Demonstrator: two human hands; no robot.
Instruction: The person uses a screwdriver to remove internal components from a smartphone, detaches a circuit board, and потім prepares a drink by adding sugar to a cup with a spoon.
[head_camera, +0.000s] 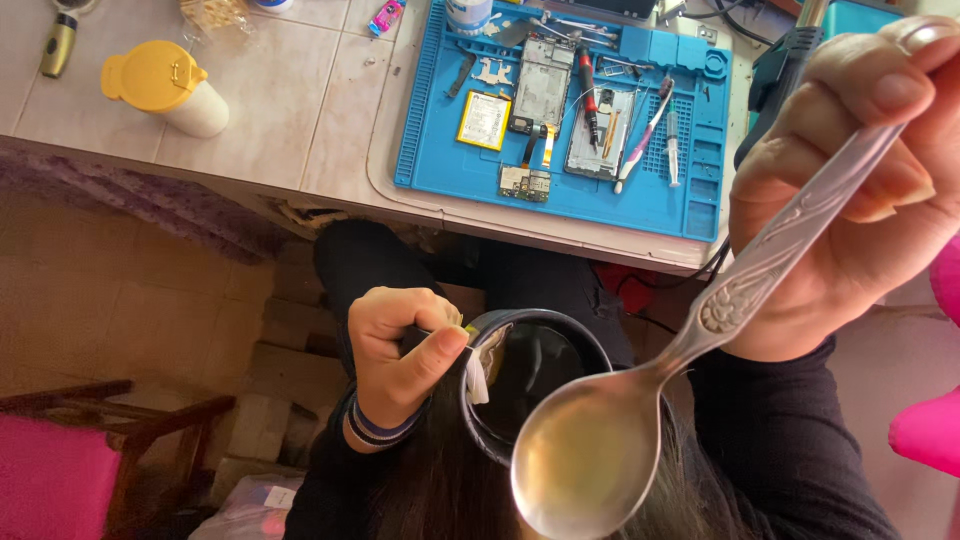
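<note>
**Spoon raised above a mug held by its handle**

The right hand (850, 190) grips a metal spoon (640, 400) by the upper end of its stem; the long axis runs from upper right down to lower left, and the bowl, holding pale liquid, overlaps the dark mug (535, 385) rim. The left hand (400, 345), closed around the mug handle, pinches a tea-bag tag (478, 378) against it. Beyond, a blue repair mat (440, 160) carries a disassembled phone (545, 85).
</note>
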